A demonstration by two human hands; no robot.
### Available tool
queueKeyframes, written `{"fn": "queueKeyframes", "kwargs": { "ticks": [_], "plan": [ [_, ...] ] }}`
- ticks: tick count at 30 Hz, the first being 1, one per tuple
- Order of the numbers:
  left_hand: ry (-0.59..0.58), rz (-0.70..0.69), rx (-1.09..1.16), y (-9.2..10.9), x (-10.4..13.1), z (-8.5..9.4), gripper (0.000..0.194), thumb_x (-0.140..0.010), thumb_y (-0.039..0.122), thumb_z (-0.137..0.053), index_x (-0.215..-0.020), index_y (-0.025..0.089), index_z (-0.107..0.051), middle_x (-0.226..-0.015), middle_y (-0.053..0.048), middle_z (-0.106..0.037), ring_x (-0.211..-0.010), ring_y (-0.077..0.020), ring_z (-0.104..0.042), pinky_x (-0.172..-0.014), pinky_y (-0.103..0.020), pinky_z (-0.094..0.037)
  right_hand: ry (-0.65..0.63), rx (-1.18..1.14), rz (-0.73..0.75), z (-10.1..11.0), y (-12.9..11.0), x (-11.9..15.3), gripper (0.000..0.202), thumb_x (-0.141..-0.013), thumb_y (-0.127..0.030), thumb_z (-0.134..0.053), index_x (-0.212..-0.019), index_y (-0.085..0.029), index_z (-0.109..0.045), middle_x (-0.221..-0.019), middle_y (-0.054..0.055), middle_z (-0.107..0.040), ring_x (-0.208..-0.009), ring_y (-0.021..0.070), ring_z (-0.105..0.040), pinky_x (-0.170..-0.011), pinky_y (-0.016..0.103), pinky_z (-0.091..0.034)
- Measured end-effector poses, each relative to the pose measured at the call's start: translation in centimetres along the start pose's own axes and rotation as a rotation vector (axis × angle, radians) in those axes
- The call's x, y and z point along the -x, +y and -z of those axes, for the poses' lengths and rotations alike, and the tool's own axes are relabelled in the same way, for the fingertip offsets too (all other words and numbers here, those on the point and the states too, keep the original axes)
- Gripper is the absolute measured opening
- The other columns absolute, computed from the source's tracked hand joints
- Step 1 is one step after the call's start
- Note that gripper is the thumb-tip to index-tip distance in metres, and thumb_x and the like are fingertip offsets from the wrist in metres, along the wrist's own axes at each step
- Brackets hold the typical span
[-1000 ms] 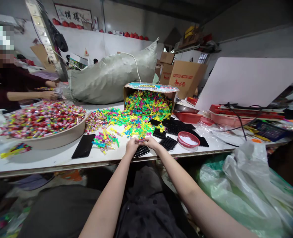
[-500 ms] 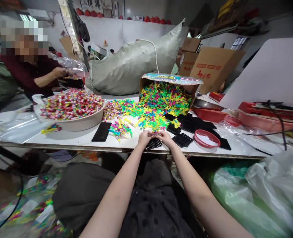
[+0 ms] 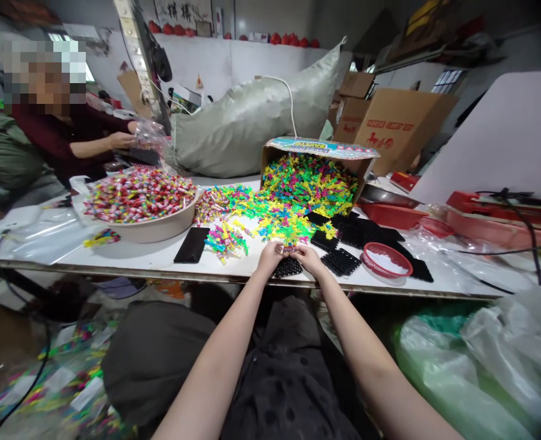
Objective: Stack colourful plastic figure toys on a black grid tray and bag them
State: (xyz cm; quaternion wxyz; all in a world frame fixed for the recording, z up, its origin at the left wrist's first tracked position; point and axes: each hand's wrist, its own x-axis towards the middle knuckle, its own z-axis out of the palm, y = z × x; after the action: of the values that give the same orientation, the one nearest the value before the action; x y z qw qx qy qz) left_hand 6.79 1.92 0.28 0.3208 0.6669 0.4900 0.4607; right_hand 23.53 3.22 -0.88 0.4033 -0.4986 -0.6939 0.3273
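Observation:
My left hand (image 3: 270,259) and my right hand (image 3: 309,259) are close together at the front of the table, fingers pinched. Between their fingertips is a small reddish-and-clear candy tube (image 3: 289,249), too small to make out fully. Right below them lies a black perforated tray (image 3: 288,267). Just beyond my hands spreads a loose heap of small green, yellow, blue and pink plastic figures (image 3: 286,229). Left of my left hand is a small pile of tubes with figures attached (image 3: 225,239), beside a flat black tray (image 3: 191,245).
A tipped carton (image 3: 359,160) spills figures onto the table. A large basin (image 3: 160,227) of wrapped candy tubes stands left. Black trays (image 3: 341,261) and a red basket (image 3: 386,260) of white stuff lie right. A co-worker (image 3: 68,131) handles clear bags at far left.
The view has shifted slightly, so the scene sits a bit further right. My hands stay pinched together over the tray. The co-worker's hands have moved with the clear bag.

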Motion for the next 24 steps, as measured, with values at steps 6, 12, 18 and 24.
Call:
{"fn": "queueKeyframes", "kwargs": {
  "ticks": [6,12,18,24],
  "plan": [
    [0.145,-0.091,-0.453,1.6,2.6,5.6,0.041,-0.072,0.014,-0.054,-0.112,0.023,-0.055,-0.113,-0.007,-0.052,-0.108,-0.0222,-0.043,-0.095,-0.037,-0.032,0.029,0.116,-0.034,0.1,0.0,0.0,0.032,-0.068,-0.039,-0.055,-0.085,-0.014,-0.066,-0.061,0.001,-0.057,-0.056,0.0136,-0.047,-0.055,0.023,-0.036],
    [0.257,0.19,-0.871,0.9,4.0,11.7,0.032,-0.075,0.026,-0.051,-0.106,0.028,-0.059,-0.111,-0.008,-0.052,-0.103,-0.0272,-0.044,-0.085,-0.04,-0.035,0.131,0.13,-0.036,-0.1,0.1,0.0,0.033,-0.07,-0.035,-0.053,-0.094,-0.016,-0.063,-0.072,0.002,-0.061,-0.059,0.0145,-0.05,-0.058,0.024,-0.038],
    [0.216,0.314,-0.933,0.0,1.7,12.5,0.038,-0.081,0.038,-0.044,-0.114,0.024,-0.054,-0.107,-0.013,-0.056,-0.102,-0.0303,-0.047,-0.084,-0.044,-0.034,0.153,0.139,-0.042,-0.1,0.3,-0.1,0.03,-0.069,-0.029,-0.052,-0.094,-0.016,-0.063,-0.077,0.003,-0.062,-0.06,0.0138,-0.05,-0.059,0.024,-0.038],
    [0.208,0.318,-0.899,0.1,0.2,13.3,0.038,-0.079,0.019,-0.043,-0.116,0.017,-0.051,-0.105,-0.015,-0.059,-0.101,-0.0303,-0.05,-0.083,-0.043,-0.036,0.146,0.155,-0.042,-0.1,0.4,-0.2,0.028,-0.069,-0.029,-0.052,-0.092,-0.017,-0.063,-0.071,0.001,-0.061,-0.057,0.0132,-0.05,-0.057,0.023,-0.038]
  ]
}}
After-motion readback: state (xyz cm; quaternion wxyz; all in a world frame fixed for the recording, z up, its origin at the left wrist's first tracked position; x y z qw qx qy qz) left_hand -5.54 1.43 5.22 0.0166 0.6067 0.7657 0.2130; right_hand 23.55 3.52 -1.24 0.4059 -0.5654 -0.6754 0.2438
